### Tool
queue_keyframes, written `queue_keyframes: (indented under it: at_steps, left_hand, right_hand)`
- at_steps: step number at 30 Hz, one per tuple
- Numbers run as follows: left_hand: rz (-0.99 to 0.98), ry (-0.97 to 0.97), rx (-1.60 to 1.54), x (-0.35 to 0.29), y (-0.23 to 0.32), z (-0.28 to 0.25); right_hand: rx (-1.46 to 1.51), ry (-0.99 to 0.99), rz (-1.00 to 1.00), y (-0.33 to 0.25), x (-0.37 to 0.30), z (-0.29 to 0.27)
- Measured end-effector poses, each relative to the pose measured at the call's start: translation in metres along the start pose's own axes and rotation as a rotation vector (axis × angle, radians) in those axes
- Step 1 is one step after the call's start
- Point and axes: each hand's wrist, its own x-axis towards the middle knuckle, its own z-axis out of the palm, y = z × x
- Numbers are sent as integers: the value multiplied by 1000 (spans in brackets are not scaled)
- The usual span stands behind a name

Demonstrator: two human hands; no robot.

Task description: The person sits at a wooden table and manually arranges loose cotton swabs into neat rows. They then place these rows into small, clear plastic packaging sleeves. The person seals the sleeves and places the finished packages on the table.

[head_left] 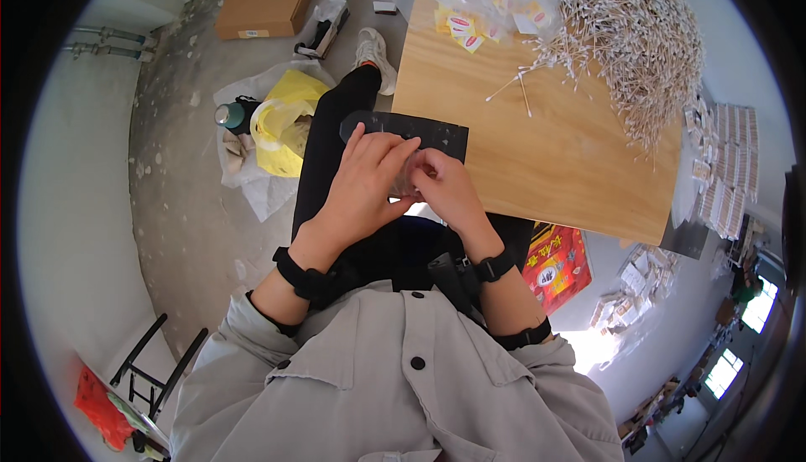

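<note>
Over the black board at the table's near left corner, my two hands meet around a small piece of clear plastic, which looks like a little bag. My left hand curves along its left side, fingers fairly straight and thumb near its lower edge. On the opposite side my right hand pinches the plastic between thumb and curled fingers. Whatever the plastic contains is hidden by my fingers. A large heap of cotton swabs covers the table's far right, with a few loose swabs nearer me.
Clear bags with small yellow-and-white labels lie at the far edge of the wooden table. Bundled swab packs are stacked past its right side. On the floor at left are a yellow plastic bag, a green-capped bottle and a cardboard box.
</note>
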Motion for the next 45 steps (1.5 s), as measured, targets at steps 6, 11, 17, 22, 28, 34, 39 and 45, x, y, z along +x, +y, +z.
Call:
queue_keyframes:
  at_steps: [6, 11, 17, 22, 28, 34, 39, 45]
  left_hand:
    - [-12, -24, 19, -1, -3, -1]
    - [-44, -5, 35, -6, -9, -10]
    - [-150, 53, 86, -19, -37, -38]
    - [-218, 53, 192, -25, -70, -45]
    - [-167, 19, 246, -8, -82, -30]
    - [-46, -23, 240, 8, -76, -30]
    - [47, -119, 202, 24, -76, -41]
    - [110, -170, 128, 38, -68, -37]
  right_hand:
    - [-73, 34, 0, 4, 2, 1]
    - [20, -19, -22, 0, 4, 11]
    - [-115, 16, -50, -4, 9, 1]
    - [-16, 54, 2, -9, 9, -9]
    - [-39, 44, 14, -4, 9, -13]
    - [-6, 25, 7, -8, 5, -16]
    - [32, 38, 30, -6, -2, -23]
    - [21, 69, 32, -3, -13, -42]
